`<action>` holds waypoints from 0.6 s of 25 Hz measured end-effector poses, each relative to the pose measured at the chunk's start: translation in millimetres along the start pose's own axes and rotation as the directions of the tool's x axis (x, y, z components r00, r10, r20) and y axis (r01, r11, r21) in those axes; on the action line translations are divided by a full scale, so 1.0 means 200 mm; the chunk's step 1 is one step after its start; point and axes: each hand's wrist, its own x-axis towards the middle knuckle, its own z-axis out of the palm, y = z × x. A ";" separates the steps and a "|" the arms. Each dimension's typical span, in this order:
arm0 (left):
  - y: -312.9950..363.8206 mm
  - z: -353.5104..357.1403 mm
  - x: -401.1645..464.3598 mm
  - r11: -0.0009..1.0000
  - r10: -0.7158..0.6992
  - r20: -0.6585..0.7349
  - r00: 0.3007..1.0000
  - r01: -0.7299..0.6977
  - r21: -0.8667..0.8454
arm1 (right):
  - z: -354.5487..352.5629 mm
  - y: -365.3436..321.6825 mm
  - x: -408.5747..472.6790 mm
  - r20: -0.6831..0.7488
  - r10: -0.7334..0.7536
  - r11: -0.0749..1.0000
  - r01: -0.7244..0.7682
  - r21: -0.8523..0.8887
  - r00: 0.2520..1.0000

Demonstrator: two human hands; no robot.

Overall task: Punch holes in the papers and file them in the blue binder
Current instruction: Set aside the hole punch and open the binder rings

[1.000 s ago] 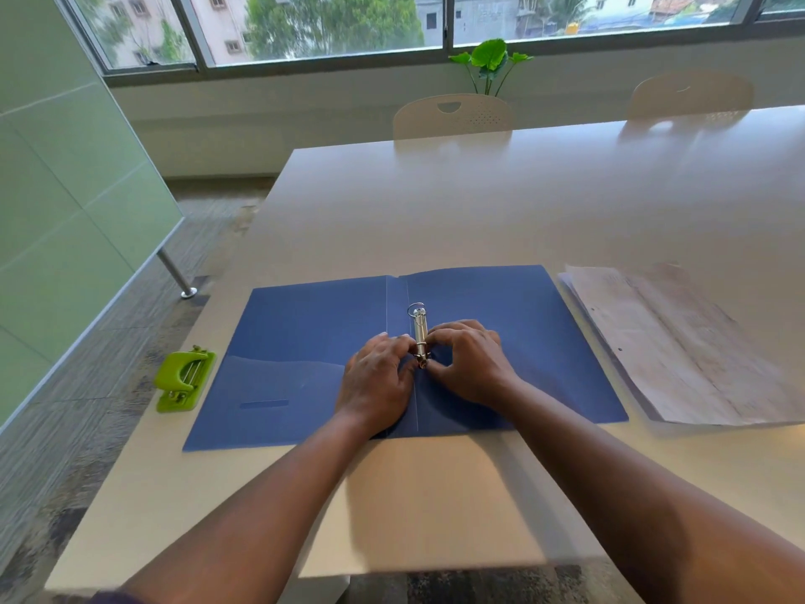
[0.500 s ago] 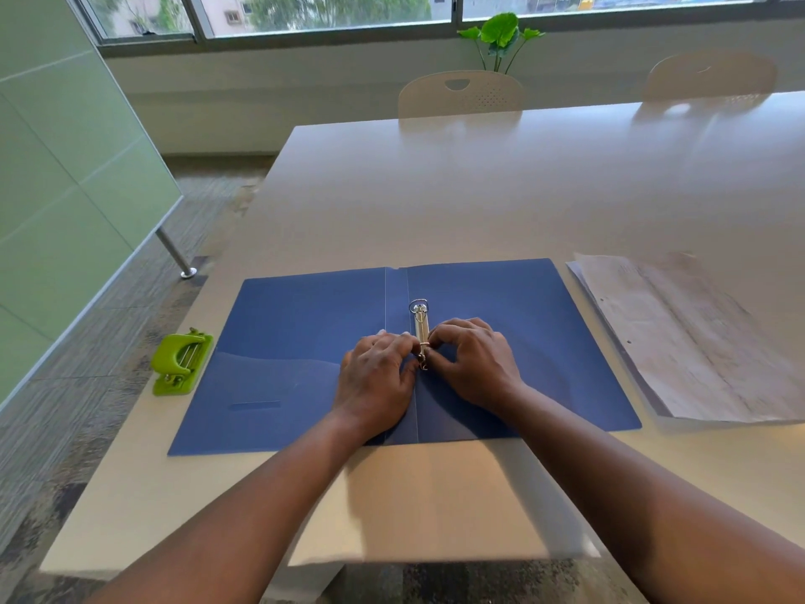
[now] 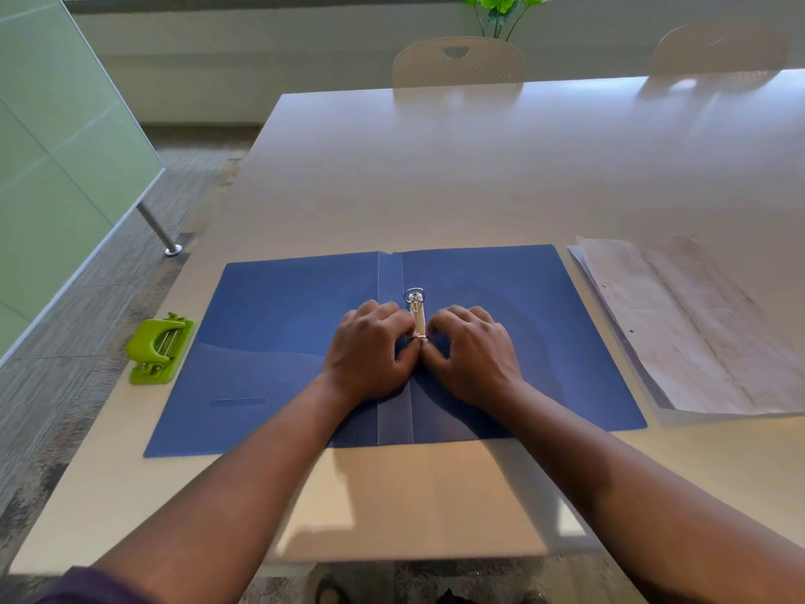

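The blue binder (image 3: pixel 279 324) lies open and flat near the table's front edge. Its metal ring mechanism (image 3: pixel 416 311) runs along the spine, with the far ring standing closed. My left hand (image 3: pixel 368 353) and my right hand (image 3: pixel 472 353) meet at the near ring, fingers curled and pinching it from both sides. The near ring is mostly hidden by my fingertips. A stack of punched papers (image 3: pixel 692 329) lies to the right of the binder. The green hole punch (image 3: pixel 160 348) sits by the binder's left edge.
The pale table (image 3: pixel 435 167) stretches far beyond the binder. Two beige chairs (image 3: pixel 457 63) stand at its far side, with a green plant (image 3: pixel 501 10) behind. The table's left edge drops to the floor beside a green glass partition (image 3: pixel 52 146).
Both hands stay at the binder's near ring. The view has tilted downward, so the window has left the frame.
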 end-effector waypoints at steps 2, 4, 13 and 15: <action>0.00 0.01 0.00 0.998 -0.056 0.002 0.998 0.056 -0.041 | 0.00 0.00 0.00 0.008 0.068 0.998 -0.068 -0.006 0.998; -0.01 0.01 0.01 0.992 -0.101 0.042 0.994 0.104 -0.073 | 0.00 0.00 0.00 0.034 0.108 0.994 -0.107 -0.025 0.994; -0.02 0.00 0.01 0.976 -0.161 0.177 0.971 0.183 -0.116 | -0.01 -0.02 -0.01 0.107 0.120 0.993 -0.122 0.011 0.987; -0.02 0.00 0.01 0.977 -0.163 0.176 0.971 0.184 -0.109 | -0.01 -0.03 0.00 0.106 0.133 0.990 -0.137 0.038 0.985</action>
